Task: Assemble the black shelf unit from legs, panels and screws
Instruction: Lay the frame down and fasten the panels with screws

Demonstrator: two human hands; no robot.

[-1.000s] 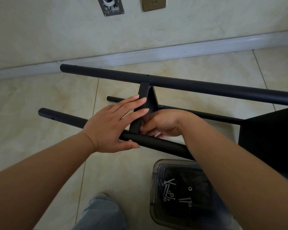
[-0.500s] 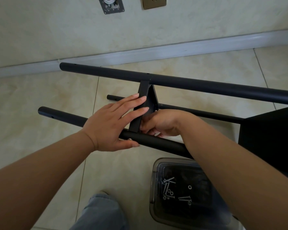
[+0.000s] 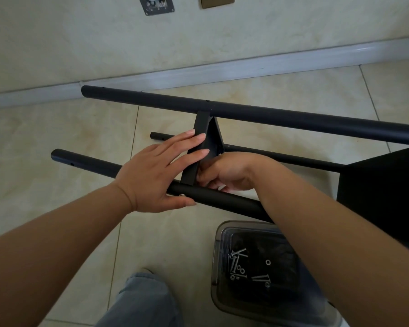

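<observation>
At frame centre, the black panel [image 3: 200, 147] spans two legs. Left hand [image 3: 156, 175] presses it with flat fingers; right hand [image 3: 224, 173], at 3 o'clock, curls behind it, contents hidden. Loss of pressure risks hole misalignment. Screw tray [image 3: 220, 267] lies at 5 o'clock.

Matt black legs [image 3: 281, 116]; glossy floor tiles [image 3: 57, 138].

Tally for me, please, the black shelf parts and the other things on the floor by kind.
Black legs: 3 (far, near, thin one behind)
Black panels: 2 (edge-on between legs, at right)
Clear trays of loose screws: 1
Total: 6; the screws are too tangled to count.
</observation>
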